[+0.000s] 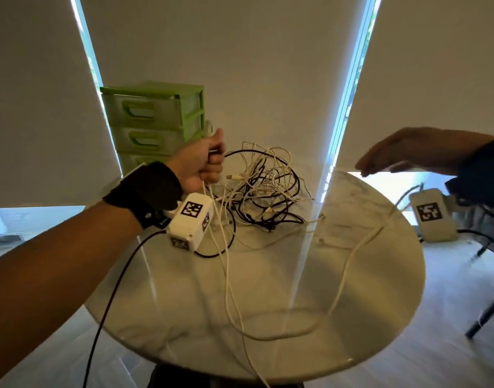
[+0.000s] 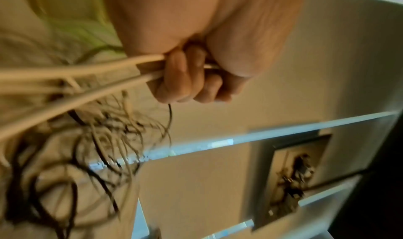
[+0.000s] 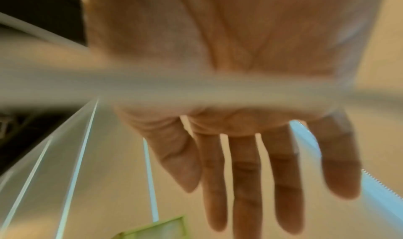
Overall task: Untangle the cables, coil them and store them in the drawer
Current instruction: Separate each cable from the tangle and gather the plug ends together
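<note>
A tangle of white and black cables (image 1: pixel 264 189) lies on the far middle of the round marble table (image 1: pixel 380 275). My left hand (image 1: pixel 205 159) is raised above the table's left side, fist curled round a bunch of white cables (image 2: pixel 87 75) that trail down to the heap and across the tabletop. A long white cable (image 1: pixel 349 264) loops over the table's right half. My right hand (image 1: pixel 399 154) hovers flat at the right, fingers (image 3: pixel 246 173) straight and spread, holding nothing. The green three-drawer unit (image 1: pixel 153 127) stands behind my left hand, its drawers closed.
White roller blinds with bright window gaps (image 1: pixel 349 88) fill the background. A chair leg (image 1: pixel 486 315) stands on the wooden floor at the right, beyond the table edge. A black lead (image 1: pixel 114 289) runs from my left wrist box down off the table's front.
</note>
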`<state>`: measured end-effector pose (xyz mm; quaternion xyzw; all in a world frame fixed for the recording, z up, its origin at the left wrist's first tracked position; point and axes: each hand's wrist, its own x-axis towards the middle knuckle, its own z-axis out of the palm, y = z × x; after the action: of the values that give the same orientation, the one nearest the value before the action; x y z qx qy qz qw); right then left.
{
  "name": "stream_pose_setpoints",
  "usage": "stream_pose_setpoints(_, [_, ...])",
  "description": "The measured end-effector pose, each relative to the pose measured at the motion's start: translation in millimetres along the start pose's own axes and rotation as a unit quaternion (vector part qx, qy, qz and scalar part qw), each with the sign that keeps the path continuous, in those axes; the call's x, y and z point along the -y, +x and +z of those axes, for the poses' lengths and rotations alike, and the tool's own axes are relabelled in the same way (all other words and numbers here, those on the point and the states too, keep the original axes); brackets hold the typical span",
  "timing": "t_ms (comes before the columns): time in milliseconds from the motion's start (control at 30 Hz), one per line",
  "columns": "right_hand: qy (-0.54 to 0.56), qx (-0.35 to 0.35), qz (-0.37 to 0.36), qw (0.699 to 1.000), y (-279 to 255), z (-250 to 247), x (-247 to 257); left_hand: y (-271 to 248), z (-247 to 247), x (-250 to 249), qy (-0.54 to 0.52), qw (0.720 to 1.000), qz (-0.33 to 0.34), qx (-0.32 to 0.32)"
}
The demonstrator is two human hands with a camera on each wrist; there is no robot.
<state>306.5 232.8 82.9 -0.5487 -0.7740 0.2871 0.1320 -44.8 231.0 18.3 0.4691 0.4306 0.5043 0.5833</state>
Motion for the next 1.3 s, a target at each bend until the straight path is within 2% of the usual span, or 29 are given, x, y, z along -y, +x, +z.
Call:
stream_pose_setpoints(67, [0.035, -0.013, -0.029, 0.999, 1, 14, 19, -5, 26, -4, -0.001, 0.999, 0.024, 0.035])
stream_pose_setpoints(100, [0.042, 0.012, -0.053, 0.998, 2, 23, 31, -8, 41, -6, -0.002, 0.998, 0.035, 0.052])
stream_pose_setpoints(200, [-0.007, 0.144, -0.093, 0.985, 4, 57, 66, -16, 85, -7, -0.023, 0.992, 0.070, 0.099])
stream_pose_setpoints(267, [-0.032, 0.215, -0.104, 0.970, 5, 76, 80, -20, 104, -5, -0.051, 0.990, 0.093, 0.095])
stream_pose_setpoints(400, [0.068, 0.170, -0.110, 0.977, 7, 93, 70, -22, 114, -5, -0.127, 0.982, 0.118, 0.078])
stream_pose_setpoints(500, [0.148, 0.229, -0.100, 0.957, 2, 114, 55, -19, 119, -5, -0.161, 0.976, 0.124, 0.084])
stream_pose_setpoints(600, [0.215, 0.240, -0.085, 0.943, -5, 135, 42, -14, 125, -3, -0.164, 0.972, 0.124, 0.113])
stream_pose_setpoints(733, [0.189, 0.234, -0.071, 0.951, -19, 122, 15, -2, 105, -11, -0.205, 0.963, 0.111, 0.135])
stream_pose_setpoints(800, [0.174, 0.210, -0.039, 0.961, -29, 106, -2, 4, 92, -14, -0.219, 0.961, 0.105, 0.128])
stream_pose_setpoints(867, [0.117, 0.168, 0.010, 0.979, -35, 89, -19, 6, 91, -9, -0.204, 0.964, 0.080, 0.148])
stream_pose_setpoints(933, [-0.020, 0.109, 0.042, 0.993, -33, 75, -34, 4, 101, 1, -0.167, 0.970, 0.062, 0.167])
stream_pose_setpoints(1033, [-0.204, 0.014, 0.044, 0.978, -18, 60, -58, 5, 122, 14, -0.142, 0.970, 0.051, 0.190])
stream_pose_setpoints(1167, [-0.164, -0.111, 0.051, 0.979, -1, 59, -94, 14, 129, 19, -0.158, 0.969, 0.044, 0.184])
stream_pose_setpoints(1300, [0.003, -0.213, 0.067, 0.975, 6, 62, -114, 21, 124, 20, -0.166, 0.972, 0.049, 0.162])
